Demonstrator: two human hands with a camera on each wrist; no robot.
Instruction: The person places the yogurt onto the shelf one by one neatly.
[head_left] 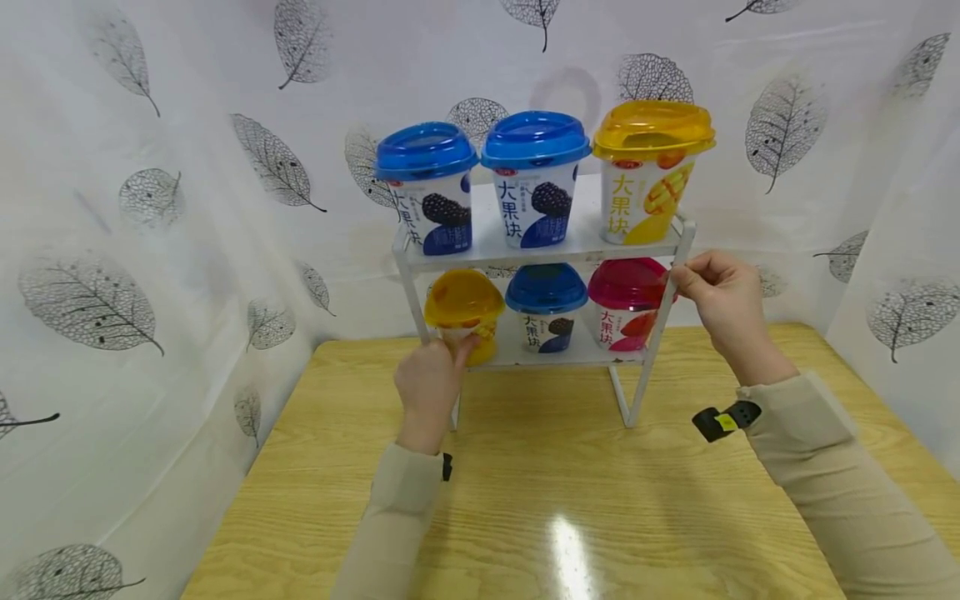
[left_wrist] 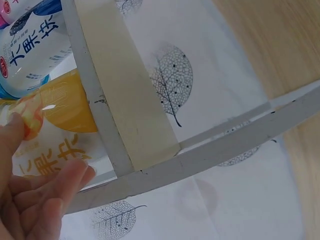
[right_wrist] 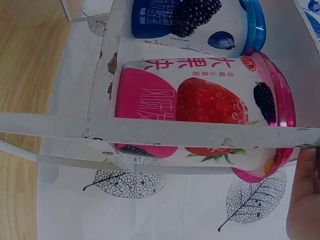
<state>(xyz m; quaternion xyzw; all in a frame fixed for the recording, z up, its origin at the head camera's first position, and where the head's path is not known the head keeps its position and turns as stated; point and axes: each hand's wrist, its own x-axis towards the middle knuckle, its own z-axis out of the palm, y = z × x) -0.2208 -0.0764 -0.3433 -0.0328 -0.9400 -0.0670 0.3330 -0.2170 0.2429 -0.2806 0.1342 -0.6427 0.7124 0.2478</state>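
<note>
A white two-tier rack (head_left: 517, 261) stands on the table with yogurt cups on both shelves. On the lower shelf's left end, my left hand (head_left: 431, 379) holds a yellow-lidded yogurt cup (head_left: 483, 343). In the left wrist view, the thumb and fingers lie on either side of that mango-printed cup (left_wrist: 57, 142). My right hand (head_left: 723, 296) pinches the rack's right post near the upper shelf. Just inside that post sits a pink-lidded strawberry cup (head_left: 624, 321). Between the two lower cups is a blue-lidded blackberry cup (head_left: 546, 312).
Along the upper shelf stand two blue-lidded cups (head_left: 442, 212) and a yellow-lidded cup (head_left: 645, 196). The wooden table (head_left: 540, 500) extends in front of the rack. Leaf-printed white sheeting (head_left: 187, 275) hangs behind and at both sides.
</note>
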